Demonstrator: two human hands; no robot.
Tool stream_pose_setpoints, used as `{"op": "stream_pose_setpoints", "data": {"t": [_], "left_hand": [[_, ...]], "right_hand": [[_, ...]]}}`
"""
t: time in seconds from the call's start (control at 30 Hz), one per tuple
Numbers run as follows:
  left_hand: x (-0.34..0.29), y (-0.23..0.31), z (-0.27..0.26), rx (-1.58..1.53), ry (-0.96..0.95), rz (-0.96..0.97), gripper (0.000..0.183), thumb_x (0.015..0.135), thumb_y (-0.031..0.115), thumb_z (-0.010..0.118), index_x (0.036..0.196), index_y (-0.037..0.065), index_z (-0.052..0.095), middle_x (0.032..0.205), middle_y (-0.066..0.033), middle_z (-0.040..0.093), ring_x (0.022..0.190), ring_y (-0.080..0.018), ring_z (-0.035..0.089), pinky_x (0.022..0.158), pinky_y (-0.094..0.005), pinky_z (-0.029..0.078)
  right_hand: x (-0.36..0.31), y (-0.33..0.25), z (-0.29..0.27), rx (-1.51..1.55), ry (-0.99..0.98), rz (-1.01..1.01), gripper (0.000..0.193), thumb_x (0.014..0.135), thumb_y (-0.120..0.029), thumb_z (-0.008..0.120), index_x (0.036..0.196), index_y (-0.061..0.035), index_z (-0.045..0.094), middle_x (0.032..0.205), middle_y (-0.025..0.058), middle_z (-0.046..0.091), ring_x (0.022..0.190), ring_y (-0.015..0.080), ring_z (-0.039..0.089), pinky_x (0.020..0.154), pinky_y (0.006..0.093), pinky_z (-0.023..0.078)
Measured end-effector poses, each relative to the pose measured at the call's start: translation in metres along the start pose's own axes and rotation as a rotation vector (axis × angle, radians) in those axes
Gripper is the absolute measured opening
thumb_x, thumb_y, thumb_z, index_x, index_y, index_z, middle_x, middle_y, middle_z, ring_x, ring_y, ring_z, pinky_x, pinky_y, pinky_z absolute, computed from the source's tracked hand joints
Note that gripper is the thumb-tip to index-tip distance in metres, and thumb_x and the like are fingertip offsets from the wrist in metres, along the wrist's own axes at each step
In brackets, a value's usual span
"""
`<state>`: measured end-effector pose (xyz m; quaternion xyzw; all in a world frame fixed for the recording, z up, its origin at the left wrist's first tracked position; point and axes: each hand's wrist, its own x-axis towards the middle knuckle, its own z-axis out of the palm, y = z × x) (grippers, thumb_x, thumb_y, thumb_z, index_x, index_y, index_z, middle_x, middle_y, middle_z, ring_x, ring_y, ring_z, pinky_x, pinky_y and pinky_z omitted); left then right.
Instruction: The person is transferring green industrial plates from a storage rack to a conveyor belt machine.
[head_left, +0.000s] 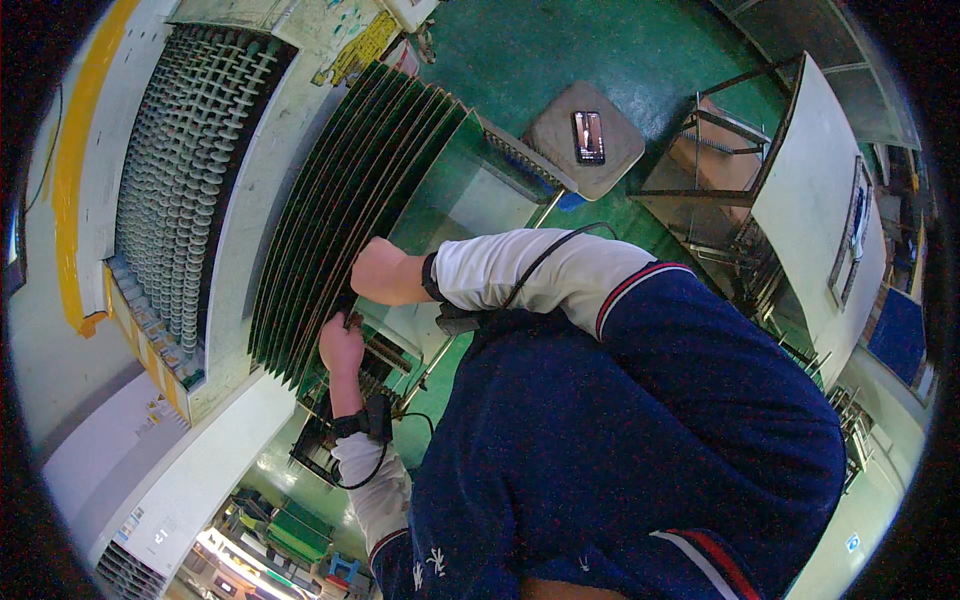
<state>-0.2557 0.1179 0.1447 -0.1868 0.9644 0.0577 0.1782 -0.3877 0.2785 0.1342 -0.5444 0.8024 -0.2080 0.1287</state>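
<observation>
A row of thin dark green panels (345, 215) with brownish edges stands upright, packed side by side in a rack. At the near edges of these panels, my right hand (388, 272) is closed with its fingertips out of sight. Just below it my left hand (342, 347) is closed too, its fingers bent up against the panel edges near a small dark patch. What either hand grips is too hidden to make out. Beside the right hand lies a pale, glossy green sheet-like surface (435, 205). Black bands with cables circle both wrists.
Left of the panels, a machine bed holds rows of grey rollers (185, 170) inside a pale frame with yellow edging. A stool (560, 135) bearing a phone (589, 137) stands ahead on the green floor. On the right are a metal-framed rack (715, 160) and a white board (815, 200).
</observation>
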Motion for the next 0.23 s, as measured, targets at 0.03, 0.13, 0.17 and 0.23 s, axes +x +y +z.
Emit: {"op": "stream_pose_setpoints", "data": {"t": [0.03, 0.13, 0.17, 0.23], "left_hand": [[0.000, 0.002, -0.001, -0.005, -0.004, -0.007, 0.037, 0.075, 0.018, 0.059, 0.108, 0.001, 0.059, 0.096, -0.0225, 0.061, 0.090, -0.0380, 0.058, 0.076, -0.0441, 0.047], [0.002, 0.004, -0.003, -0.005, -0.039, -0.039, 0.037, 0.076, 0.020, 0.060, 0.108, 0.003, 0.060, 0.097, -0.0222, 0.061, 0.091, -0.0373, 0.058, 0.077, -0.0436, 0.047], [0.003, 0.002, -0.001, 0.003, -0.022, -0.017, 0.037, 0.076, 0.021, 0.061, 0.109, 0.003, 0.060, 0.097, -0.0224, 0.061, 0.091, -0.0373, 0.058, 0.077, -0.0435, 0.047], [0.004, -0.015, 0.013, 0.017, 0.014, 0.018, 0.038, 0.077, 0.024, 0.062, 0.109, 0.004, 0.060, 0.098, -0.0228, 0.061, 0.091, -0.0374, 0.059, 0.077, -0.0433, 0.047]], "right_hand": [[0.000, 0.000, -0.001, 0.005, -0.004, 0.000, 0.009, 0.063, -0.013, 0.065, 0.069, -0.0080, 0.070, 0.072, 0.0096, 0.067, 0.072, 0.0259, 0.066, 0.057, 0.0377, 0.051], [-0.001, 0.000, -0.005, 0.005, -0.044, 0.005, 0.010, 0.065, -0.014, 0.064, 0.071, -0.0083, 0.070, 0.073, 0.0087, 0.067, 0.073, 0.0256, 0.066, 0.059, 0.0371, 0.050], [-0.001, 0.001, -0.006, -0.006, -0.074, 0.009, 0.011, 0.067, -0.015, 0.063, 0.073, -0.0088, 0.070, 0.075, 0.0072, 0.067, 0.074, 0.0247, 0.065, 0.061, 0.0364, 0.048], [-0.001, -0.001, -0.009, -0.025, -0.106, 0.010, 0.012, 0.069, -0.017, 0.063, 0.074, -0.0092, 0.070, 0.077, 0.0059, 0.067, 0.076, 0.0242, 0.065, 0.063, 0.0365, 0.047]]}}
